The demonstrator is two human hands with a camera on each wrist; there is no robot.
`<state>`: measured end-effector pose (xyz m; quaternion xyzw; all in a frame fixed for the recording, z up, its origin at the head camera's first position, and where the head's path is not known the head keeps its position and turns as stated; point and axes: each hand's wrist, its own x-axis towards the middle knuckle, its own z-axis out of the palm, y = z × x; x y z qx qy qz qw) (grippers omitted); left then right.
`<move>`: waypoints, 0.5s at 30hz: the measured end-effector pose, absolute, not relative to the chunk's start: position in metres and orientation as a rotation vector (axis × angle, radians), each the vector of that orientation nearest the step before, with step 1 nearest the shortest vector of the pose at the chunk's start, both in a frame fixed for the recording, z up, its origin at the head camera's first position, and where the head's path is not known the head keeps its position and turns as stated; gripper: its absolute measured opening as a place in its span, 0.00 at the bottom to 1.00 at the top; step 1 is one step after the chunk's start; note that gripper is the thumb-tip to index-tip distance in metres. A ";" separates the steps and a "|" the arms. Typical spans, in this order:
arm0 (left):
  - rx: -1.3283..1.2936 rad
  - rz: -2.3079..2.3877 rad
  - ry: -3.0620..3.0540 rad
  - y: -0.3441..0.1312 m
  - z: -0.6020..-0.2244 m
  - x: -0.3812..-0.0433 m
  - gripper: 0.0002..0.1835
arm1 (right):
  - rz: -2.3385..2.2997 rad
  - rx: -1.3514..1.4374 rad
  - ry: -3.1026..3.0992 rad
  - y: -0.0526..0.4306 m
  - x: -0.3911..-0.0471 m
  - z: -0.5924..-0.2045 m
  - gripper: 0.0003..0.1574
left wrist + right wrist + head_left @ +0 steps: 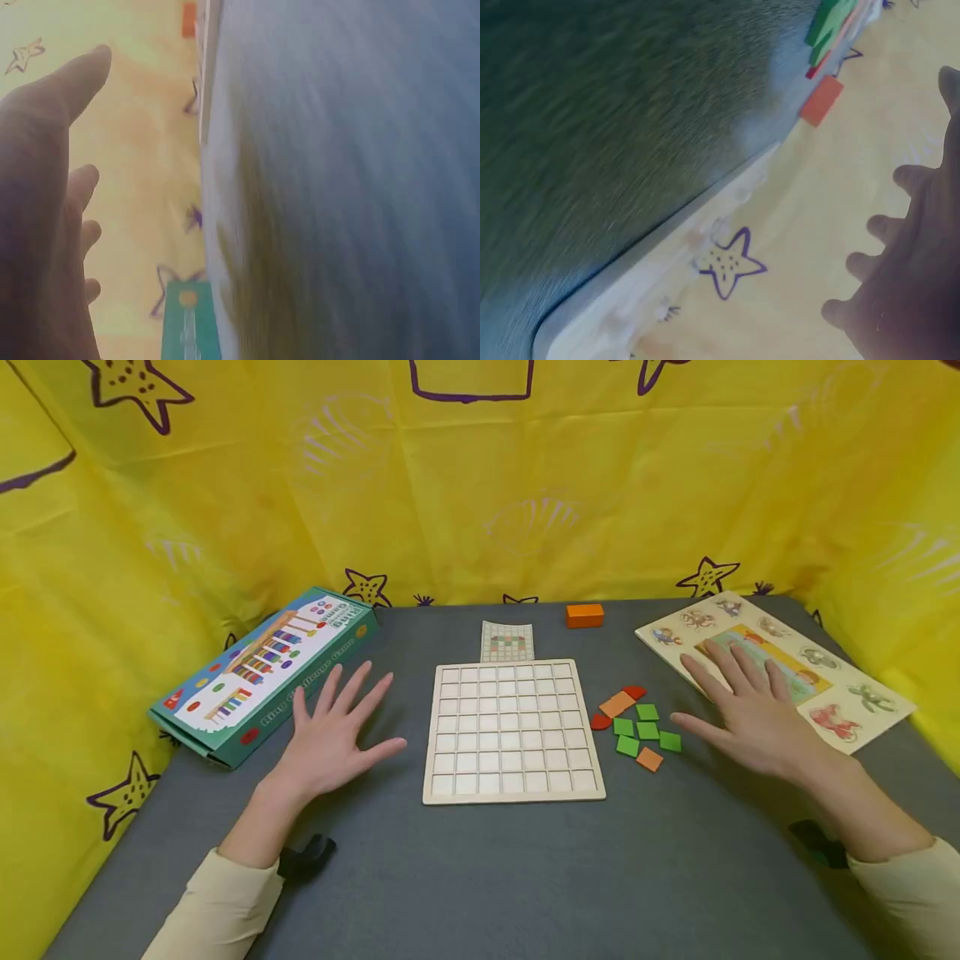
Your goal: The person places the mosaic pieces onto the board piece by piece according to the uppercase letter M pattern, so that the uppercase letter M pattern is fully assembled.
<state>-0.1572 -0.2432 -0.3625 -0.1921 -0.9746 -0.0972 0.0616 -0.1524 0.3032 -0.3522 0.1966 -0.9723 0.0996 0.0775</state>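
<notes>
My left hand [327,745], fingers spread and nothing in it, is over the table between the green game box [281,672] and the wooden grid board [514,732]. My right hand [757,718] is spread too, overlapping the wooden picture puzzle board [862,693] in the head view. Between the grid board and this hand lie loose pieces: several green squares [647,732], two orange ones [649,759] and two red rounded ones [601,722]. Behind the grid board, a pattern card [507,642] shows a small coloured design. The left wrist view shows the thumb [86,79] and fingertips apart.
An orange block [584,616] stands at the table's back edge. Yellow cloth [480,468] with drawn starfish hangs behind and at both sides. The grey table [480,868] extends in front of the grid board.
</notes>
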 end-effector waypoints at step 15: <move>-0.813 -0.550 -2.949 -0.207 -0.386 -0.194 0.53 | 0.583 0.740 -2.877 0.278 -0.193 -0.349 0.53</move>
